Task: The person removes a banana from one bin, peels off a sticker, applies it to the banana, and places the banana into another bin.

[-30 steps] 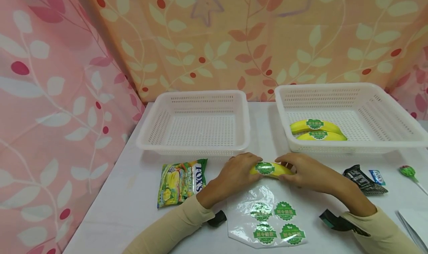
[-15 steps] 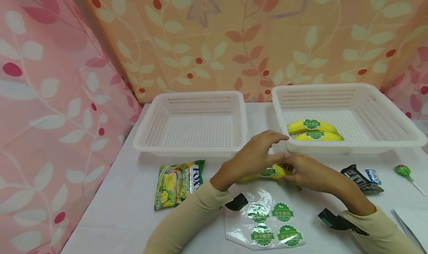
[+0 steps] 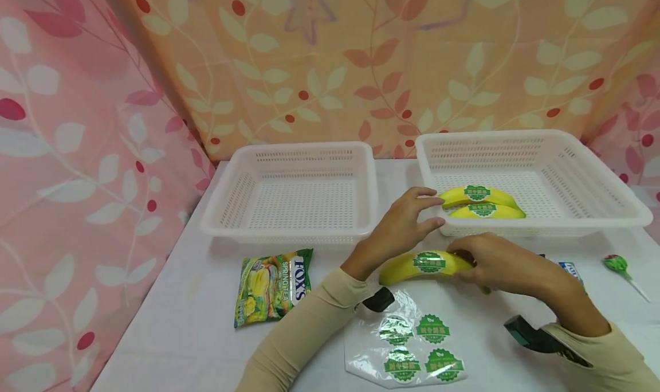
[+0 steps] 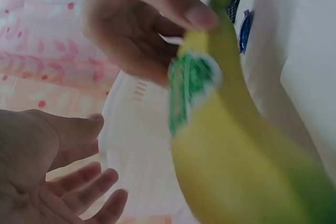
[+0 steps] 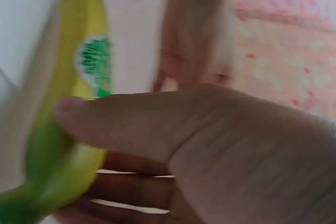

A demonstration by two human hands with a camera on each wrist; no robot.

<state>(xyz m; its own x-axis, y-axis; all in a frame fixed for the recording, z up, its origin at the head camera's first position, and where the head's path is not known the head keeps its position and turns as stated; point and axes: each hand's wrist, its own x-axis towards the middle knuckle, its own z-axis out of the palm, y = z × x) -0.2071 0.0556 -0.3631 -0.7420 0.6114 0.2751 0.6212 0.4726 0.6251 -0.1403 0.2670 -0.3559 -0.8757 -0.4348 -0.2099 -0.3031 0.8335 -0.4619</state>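
Note:
A yellow banana (image 3: 404,270) with a green round sticker (image 3: 429,262) lies across the front of the table, between the two baskets and the sticker sheet. My right hand (image 3: 507,264) grips its right end, the thumb laid over the peel in the right wrist view. Spread and holding nothing, my left hand (image 3: 398,224) is above the banana, its fingertips by the front left corner of the right basket (image 3: 546,223). Two more stickered bananas (image 3: 476,196) rest inside that basket. Below the held banana lies a clear sheet (image 3: 361,352) bearing several green stickers (image 3: 433,329).
A second white basket (image 3: 289,232) stands at the back left. In front of it lies a Fox's candy bag (image 3: 270,289). On the right are a small blue packet (image 3: 569,269) and a green lollipop (image 3: 617,263). A patterned curtain (image 3: 289,59) hangs behind.
My left hand has let go of the banana and moved up and right toward the right basket. My right hand, still gripping the banana, has shifted slightly right.

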